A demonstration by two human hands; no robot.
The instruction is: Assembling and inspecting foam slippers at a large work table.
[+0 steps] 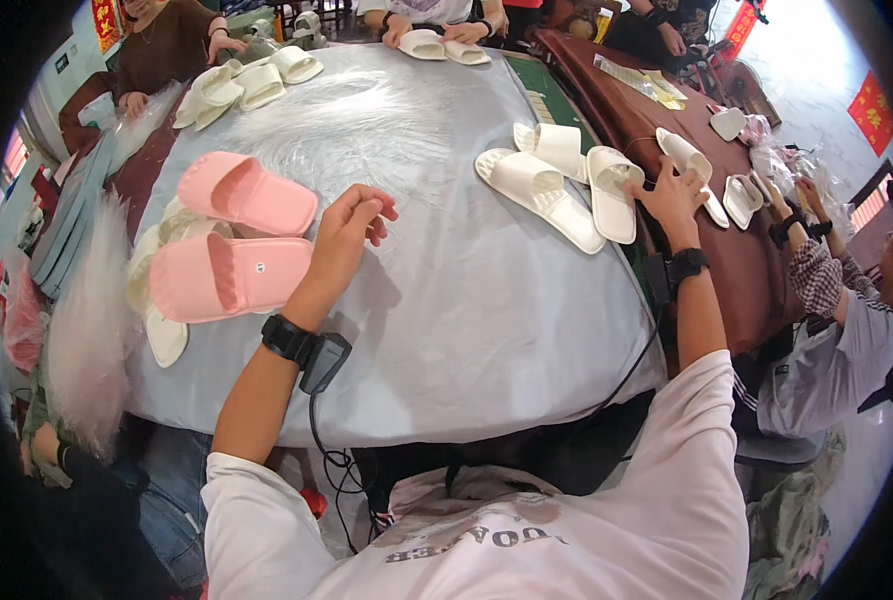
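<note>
My left hand [352, 228] hovers over the grey-covered table [447, 360], fingers loosely bent and apart, with nothing seen in it. Just left of it, two pink slippers [252, 195] lie on top of several white slippers [170, 340]. At the table's right side, my right hand [675, 205] has its thumb against the edge of a white slipper [612, 195]. Its other fingers reach toward another white slipper [689, 165] on the brown surface; whether they touch it is unclear. Two more white slippers [547, 195] lie left of that hand.
Clear plastic strands [347, 115] are spread over the far part of the table, and a bundle of them [92, 320] hangs at the left. More white slippers [257, 85] lie far left. Co-workers sit around; one person's hands hold white slippers [422, 45] at the far edge.
</note>
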